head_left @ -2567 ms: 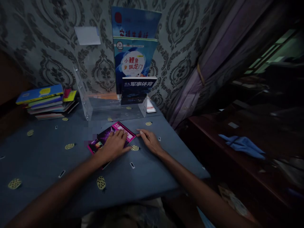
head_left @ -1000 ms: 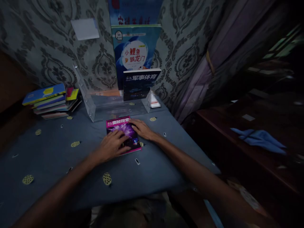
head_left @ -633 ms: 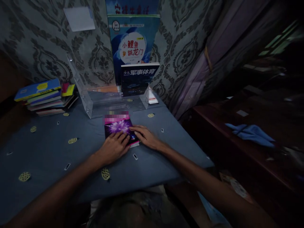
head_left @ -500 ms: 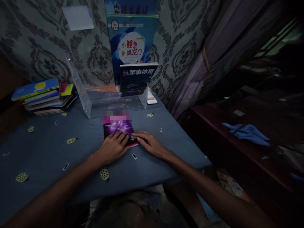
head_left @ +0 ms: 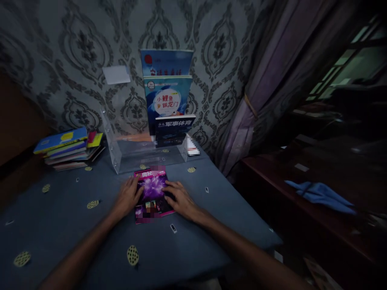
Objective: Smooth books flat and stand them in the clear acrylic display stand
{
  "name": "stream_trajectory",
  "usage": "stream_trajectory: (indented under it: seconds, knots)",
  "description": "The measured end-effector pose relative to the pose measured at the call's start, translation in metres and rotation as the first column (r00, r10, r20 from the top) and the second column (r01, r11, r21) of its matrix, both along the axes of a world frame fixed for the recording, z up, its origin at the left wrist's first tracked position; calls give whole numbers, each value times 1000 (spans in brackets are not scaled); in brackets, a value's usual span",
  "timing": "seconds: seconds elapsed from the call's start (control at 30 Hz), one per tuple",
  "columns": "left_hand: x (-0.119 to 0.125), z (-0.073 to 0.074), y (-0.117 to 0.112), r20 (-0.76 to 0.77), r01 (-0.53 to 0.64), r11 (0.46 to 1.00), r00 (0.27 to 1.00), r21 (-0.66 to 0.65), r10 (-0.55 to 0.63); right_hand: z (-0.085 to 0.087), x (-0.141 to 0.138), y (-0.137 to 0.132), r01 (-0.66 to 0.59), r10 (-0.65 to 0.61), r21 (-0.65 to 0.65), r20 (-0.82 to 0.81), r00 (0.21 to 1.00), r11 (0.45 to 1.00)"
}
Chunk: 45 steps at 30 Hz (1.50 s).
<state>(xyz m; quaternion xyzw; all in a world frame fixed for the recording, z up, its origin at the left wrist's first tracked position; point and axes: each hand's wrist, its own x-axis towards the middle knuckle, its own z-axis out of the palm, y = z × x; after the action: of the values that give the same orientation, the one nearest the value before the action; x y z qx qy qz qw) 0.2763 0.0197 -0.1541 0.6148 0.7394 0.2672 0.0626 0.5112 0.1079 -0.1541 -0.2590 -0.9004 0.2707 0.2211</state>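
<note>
A small magazine (head_left: 152,187) with a purple starburst cover and pink edges lies flat on the blue tablecloth (head_left: 75,229). On its left edge rests my left hand (head_left: 127,196), fingers stretched and a little apart. My right hand (head_left: 180,200) lies along the opposite edge, its fingertips on the cover, also spread. Behind the magazine stands a clear acrylic book rack (head_left: 112,139). Its right part holds a dark magazine (head_left: 175,128), a blue children's book (head_left: 167,98) and another blue book (head_left: 167,62) in rising tiers.
A stack of books (head_left: 68,147) lies at the back left of the table. A white card (head_left: 116,75) shows above the rack's left part. To the right are a tied curtain (head_left: 242,121), a dark red furniture edge (head_left: 290,197) and a blue cloth (head_left: 320,195).
My left hand has moved from the middle of the cover to its left edge, uncovering the lower cover. My right hand stays at the right side. The camera view has tilted up.
</note>
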Motion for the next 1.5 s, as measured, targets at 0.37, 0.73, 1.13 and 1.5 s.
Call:
stream_trajectory:
  seconds: [0.37, 0.73, 1.13, 1.5]
  knots:
    - [19, 17, 3, 956, 54, 999, 292, -7, -9, -20, 4, 10, 31, -71, -189, -208, 976, 982]
    - [44, 73, 3, 671, 92, 913, 650, 397, -357, 42, 9, 24, -82, -89, -289, -530, 843, 954]
    - [35, 28, 18, 446, 77, 946, 868, 315, -218, 5, 16, 32, 95, -135, -113, -445, 885, 989]
    - [32, 19, 17, 368, 149, 941, 892, 303, -260, 10, 14, 31, 64, -118, -129, -470, 875, 990]
